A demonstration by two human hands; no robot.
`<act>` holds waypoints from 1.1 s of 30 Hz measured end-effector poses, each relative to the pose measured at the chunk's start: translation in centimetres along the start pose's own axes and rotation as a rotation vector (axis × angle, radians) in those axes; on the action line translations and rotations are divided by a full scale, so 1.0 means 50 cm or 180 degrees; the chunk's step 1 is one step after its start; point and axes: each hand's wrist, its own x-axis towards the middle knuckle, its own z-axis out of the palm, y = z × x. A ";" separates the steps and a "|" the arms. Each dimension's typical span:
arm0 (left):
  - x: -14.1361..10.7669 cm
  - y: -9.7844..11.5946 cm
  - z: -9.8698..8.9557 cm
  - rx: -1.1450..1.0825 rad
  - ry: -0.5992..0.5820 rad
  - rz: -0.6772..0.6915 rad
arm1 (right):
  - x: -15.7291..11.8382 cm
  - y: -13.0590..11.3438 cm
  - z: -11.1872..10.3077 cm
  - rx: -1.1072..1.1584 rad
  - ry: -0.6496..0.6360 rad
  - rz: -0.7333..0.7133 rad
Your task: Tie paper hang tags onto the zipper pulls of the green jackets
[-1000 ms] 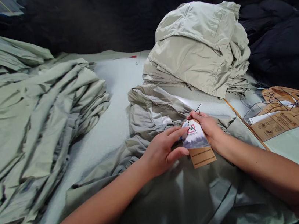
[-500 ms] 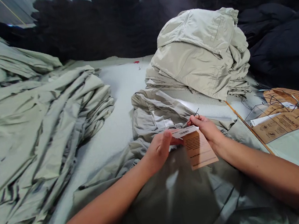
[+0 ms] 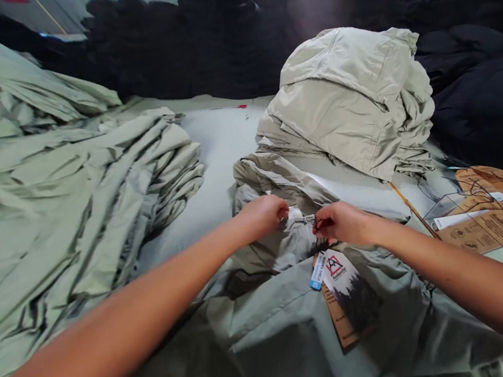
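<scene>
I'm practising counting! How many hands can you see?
2: the left hand and the right hand, side by side over a pale green garment. No others show.

left hand (image 3: 262,217): white garment label (image 3: 295,215) | right hand (image 3: 341,224): just beside | hang tag (image 3: 345,294): on sage garment (image 3: 272,335)

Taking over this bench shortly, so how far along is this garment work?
Done looks like the folded stack of pale khaki garments at the back, though no tags show on it. In hand: the left hand pinches a small white label on a crumpled garment, the right hand beside it, a printed hang tag lying below. Still left: the large pale green pile and the cardboard tags.
</scene>
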 end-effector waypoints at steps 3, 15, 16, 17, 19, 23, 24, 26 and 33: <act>0.012 0.001 0.027 0.0219 -0.0060 -0.0146 | 0.017 -0.005 -0.001 -0.0132 -0.0165 -0.0164; -0.015 -0.023 0.050 -0.0627 -0.0128 -0.0056 | 0.007 -0.026 -0.022 0.0425 -0.0276 0.0195; -0.014 -0.024 0.048 -0.0747 -0.0103 -0.0034 | 0.007 -0.027 -0.025 0.0432 -0.0221 0.0207; -0.013 -0.023 0.046 -0.0860 -0.0066 -0.0018 | 0.008 -0.026 -0.026 0.0443 -0.0166 0.0216; -0.015 -0.019 0.042 -0.1071 0.0003 -0.0024 | 0.008 -0.025 -0.028 0.0463 -0.0062 0.0228; -0.022 -0.004 0.034 -0.1393 0.0049 -0.0104 | 0.004 -0.022 -0.027 0.0461 0.0106 0.0199; -0.024 -0.001 0.033 -0.1430 0.0069 -0.0103 | 0.003 -0.022 -0.027 0.0476 0.0135 0.0180; -0.027 0.003 0.034 -0.1422 0.0137 -0.0078 | 0.001 -0.022 -0.026 0.0553 0.0169 0.0155; -0.026 0.001 0.043 -0.1260 0.0104 0.0068 | -0.002 -0.034 -0.034 0.0868 -0.0070 0.0280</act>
